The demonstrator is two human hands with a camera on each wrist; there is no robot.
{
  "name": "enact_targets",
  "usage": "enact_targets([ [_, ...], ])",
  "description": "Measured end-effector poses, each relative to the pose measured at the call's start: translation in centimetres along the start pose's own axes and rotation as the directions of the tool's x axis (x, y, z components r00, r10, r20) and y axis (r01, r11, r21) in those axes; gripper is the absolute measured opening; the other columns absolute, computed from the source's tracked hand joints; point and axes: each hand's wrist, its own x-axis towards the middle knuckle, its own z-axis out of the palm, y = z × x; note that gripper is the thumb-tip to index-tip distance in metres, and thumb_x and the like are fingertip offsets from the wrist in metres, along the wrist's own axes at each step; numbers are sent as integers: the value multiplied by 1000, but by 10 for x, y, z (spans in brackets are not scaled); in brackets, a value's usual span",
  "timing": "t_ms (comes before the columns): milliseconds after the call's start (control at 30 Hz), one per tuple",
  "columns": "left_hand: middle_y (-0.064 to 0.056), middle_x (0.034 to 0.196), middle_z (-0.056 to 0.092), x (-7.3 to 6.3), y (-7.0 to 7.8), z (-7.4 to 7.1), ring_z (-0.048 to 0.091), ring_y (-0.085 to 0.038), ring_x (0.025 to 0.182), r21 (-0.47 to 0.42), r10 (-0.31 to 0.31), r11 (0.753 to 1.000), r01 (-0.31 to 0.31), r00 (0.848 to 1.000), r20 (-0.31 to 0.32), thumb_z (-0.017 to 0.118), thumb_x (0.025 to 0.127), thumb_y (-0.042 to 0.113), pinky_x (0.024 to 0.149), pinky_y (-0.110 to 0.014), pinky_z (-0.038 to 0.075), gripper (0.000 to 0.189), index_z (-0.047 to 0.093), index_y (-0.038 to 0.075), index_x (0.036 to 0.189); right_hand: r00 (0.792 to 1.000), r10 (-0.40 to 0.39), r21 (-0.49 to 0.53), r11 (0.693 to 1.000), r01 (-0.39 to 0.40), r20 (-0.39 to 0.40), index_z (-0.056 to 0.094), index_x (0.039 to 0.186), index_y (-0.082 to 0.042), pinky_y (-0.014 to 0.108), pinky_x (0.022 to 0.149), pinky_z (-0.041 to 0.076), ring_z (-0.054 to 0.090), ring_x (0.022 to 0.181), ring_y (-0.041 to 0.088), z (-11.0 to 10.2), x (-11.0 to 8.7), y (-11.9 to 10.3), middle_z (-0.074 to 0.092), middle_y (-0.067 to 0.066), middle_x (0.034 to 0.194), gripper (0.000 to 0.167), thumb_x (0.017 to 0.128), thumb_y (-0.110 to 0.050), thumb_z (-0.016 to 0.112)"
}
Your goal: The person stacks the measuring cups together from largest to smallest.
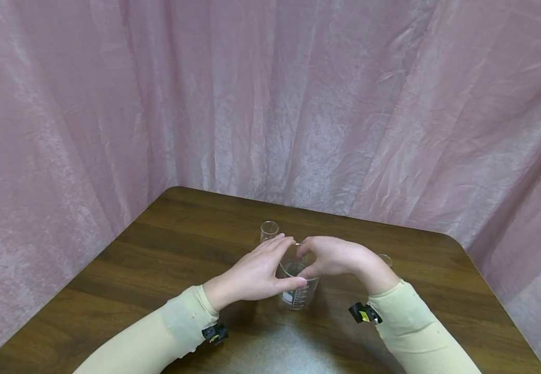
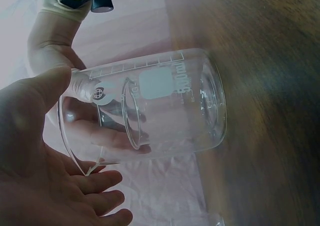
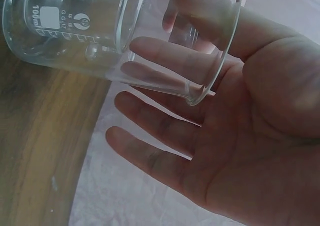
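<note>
A large glass beaker (image 1: 298,300) with white markings stands on the wooden table, its mouth upward. Inside it sits a smaller beaker (image 3: 49,17) marked 100ml, whose rim shows through the outer glass in both wrist views. My left hand (image 1: 263,270) holds the large beaker around its rim, thumb on the near side and fingers on the far side. From above, my right hand (image 1: 335,257) reaches thumb and index finger into the large beaker's mouth. The index fingertip (image 3: 137,46) is right at the small beaker's rim; the other fingers are extended outside the large beaker.
Behind my left hand stands a narrow glass vessel (image 1: 269,228). Another glass rim (image 1: 385,258) shows behind my right wrist. A pink curtain (image 1: 298,104) hangs beyond the table's (image 1: 195,218) far edge. Small black cameras (image 1: 365,313) are strapped under both sleeves.
</note>
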Motion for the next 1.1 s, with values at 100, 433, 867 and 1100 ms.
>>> enact_targets([
  [100,-14,172,43,0,0,0,29,-34,165,6,4,1000,-4,1000,0,71,100,67,132,-54,28,89,46,11,165,1000,-12,12,1000,12,-20,80,127,-11,49,109,54,67,130,29,0,-2,2,72,5,137,42,93,-33,90],
  [433,-16,173,42,-1,0,-1,31,-35,164,6,2,1000,-2,1000,-2,70,100,68,131,-56,30,93,45,7,165,993,-32,46,998,38,-115,79,130,-11,52,109,54,66,132,31,2,-13,5,71,6,142,42,98,-37,86],
  [867,-14,173,42,-1,2,-2,30,-34,165,14,0,1000,0,1000,9,70,100,69,131,-56,30,93,45,8,165,965,-18,70,997,37,-263,78,135,-16,57,114,50,63,139,32,4,-32,10,70,5,147,43,99,-39,85],
  [1100,-14,171,45,1,3,-1,32,-35,164,17,17,1000,-17,1000,-3,72,99,67,131,-55,30,89,47,9,162,940,8,58,998,12,-341,72,144,-14,58,114,50,62,141,31,2,-43,10,69,4,148,52,99,-39,84],
])
